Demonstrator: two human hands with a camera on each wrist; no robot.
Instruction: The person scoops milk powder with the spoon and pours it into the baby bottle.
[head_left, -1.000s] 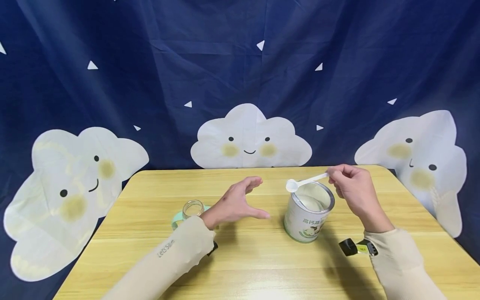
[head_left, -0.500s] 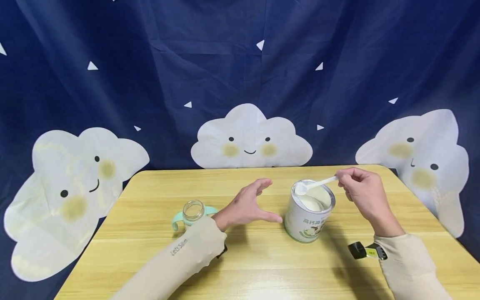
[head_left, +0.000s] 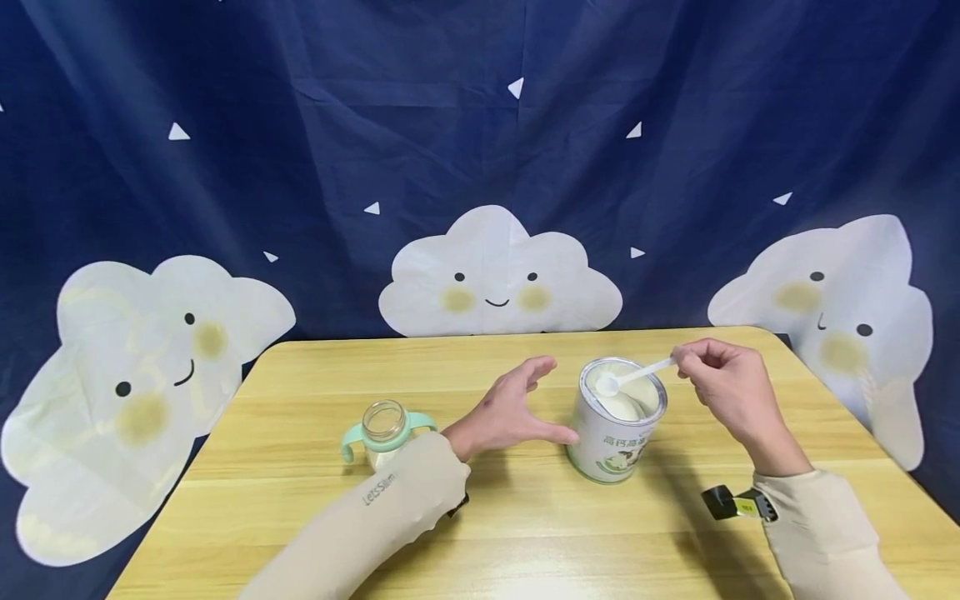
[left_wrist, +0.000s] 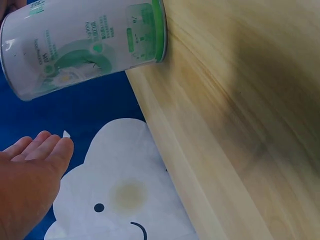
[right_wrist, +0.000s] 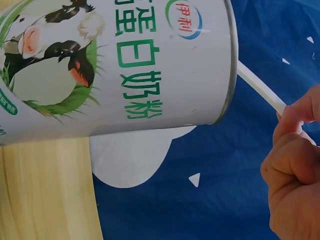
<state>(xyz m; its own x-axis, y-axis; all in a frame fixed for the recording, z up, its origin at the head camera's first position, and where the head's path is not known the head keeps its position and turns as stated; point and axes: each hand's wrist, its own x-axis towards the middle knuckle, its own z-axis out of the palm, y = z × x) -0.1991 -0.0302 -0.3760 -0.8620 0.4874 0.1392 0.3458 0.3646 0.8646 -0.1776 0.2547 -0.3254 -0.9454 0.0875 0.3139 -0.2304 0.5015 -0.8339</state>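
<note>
An open milk powder can (head_left: pixel 611 450) with a cow print stands upright on the table, pale powder inside. My right hand (head_left: pixel 727 387) pinches the handle end of a white measuring scoop (head_left: pixel 647 370), whose bowl is at the can's mouth. In the right wrist view the handle slants from behind the can (right_wrist: pixel 175 75) to my fingers. My left hand (head_left: pixel 513 410) is held out left of the can, thumb and fingers spread, the thumb tip close to its side. Whether the thumb touches it, I cannot tell. In the left wrist view the fingers are straight, apart from the can (left_wrist: pixel 85 45).
A baby bottle (head_left: pixel 384 421) without a lid, with mint-green handles, stands left of the can, partly behind my left forearm. The wooden table (head_left: pixel 525 533) ends at a dark blue curtain (head_left: pixel 420 150) with cloud prints.
The left hand has moved right, towards the can. The scoop's bowl has moved from above the can's left rim into its mouth, and the right hand has shifted slightly right.
</note>
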